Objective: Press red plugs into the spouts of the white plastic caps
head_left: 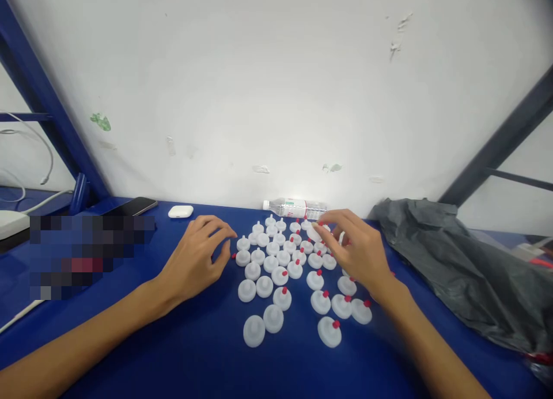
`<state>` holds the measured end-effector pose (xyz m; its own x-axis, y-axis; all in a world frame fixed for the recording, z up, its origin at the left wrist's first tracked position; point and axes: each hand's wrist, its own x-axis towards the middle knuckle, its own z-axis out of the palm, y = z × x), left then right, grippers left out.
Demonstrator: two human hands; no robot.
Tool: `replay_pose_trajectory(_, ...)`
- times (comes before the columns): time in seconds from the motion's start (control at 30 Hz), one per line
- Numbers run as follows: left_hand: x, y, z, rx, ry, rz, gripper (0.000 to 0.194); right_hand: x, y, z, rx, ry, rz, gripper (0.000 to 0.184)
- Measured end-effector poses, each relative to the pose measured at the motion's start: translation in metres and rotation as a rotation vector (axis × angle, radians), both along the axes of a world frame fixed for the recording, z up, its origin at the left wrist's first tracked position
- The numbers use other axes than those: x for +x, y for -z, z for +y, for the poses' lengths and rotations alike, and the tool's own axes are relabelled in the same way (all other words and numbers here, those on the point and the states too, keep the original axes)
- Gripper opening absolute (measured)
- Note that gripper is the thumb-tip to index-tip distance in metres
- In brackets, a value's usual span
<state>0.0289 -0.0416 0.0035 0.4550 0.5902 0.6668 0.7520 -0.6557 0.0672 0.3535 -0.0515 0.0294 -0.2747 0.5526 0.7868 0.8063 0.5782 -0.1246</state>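
Many white round nozzle caps cover the middle of the blue table; a plain white nozzle cap sits at the front, and on the right side many carry small red tips, such as the red-tipped nozzle cap. My left hand hovers at the left edge of the group, thumb and fingers apart. Beside its fingertips lies a loose red tip. Over the back right of the group, my right hand pinches a white nozzle cap between thumb and index finger; its other fingers are curled and partly hide caps beneath.
A clear bottle lies on its side behind the caps, against the white wall. At the back left are a white earbud case and a dark phone. A grey plastic bag spreads along the right. Blurred blocks cover the left side.
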Motion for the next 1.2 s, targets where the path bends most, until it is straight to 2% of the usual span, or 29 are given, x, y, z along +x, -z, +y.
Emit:
replay_pose_trajectory(0.17, -0.008, 0.006, 0.011, 0.017, -0.219, 0.161, 0.028, 0.011, 0.010, 0.014, -0.177, 0.160, -0.072, 0.017)
replay_pose_trajectory(0.33, -0.013, 0.014, 0.016, -0.025, -0.305, 0.216, 0.033, 0.014, 0.023, 0.024, -0.300, 0.244, -0.104, 0.020)
replay_pose_trajectory(0.63, -0.018, 0.024, 0.022, -0.105, -0.213, 0.243, 0.031, 0.011, 0.025, 0.026, -0.385, 0.232, -0.170, 0.022)
replay_pose_trajectory(0.87, -0.019, 0.026, 0.024, -0.136, -0.164, 0.211, 0.032, 0.012, 0.027, 0.028, -0.378, 0.227, -0.203, 0.023)
replay_pose_trajectory(1.2, -0.013, 0.017, 0.018, -0.111, -0.096, 0.142, 0.034, 0.015, 0.034, 0.031, -0.381, 0.219, -0.195, 0.024)
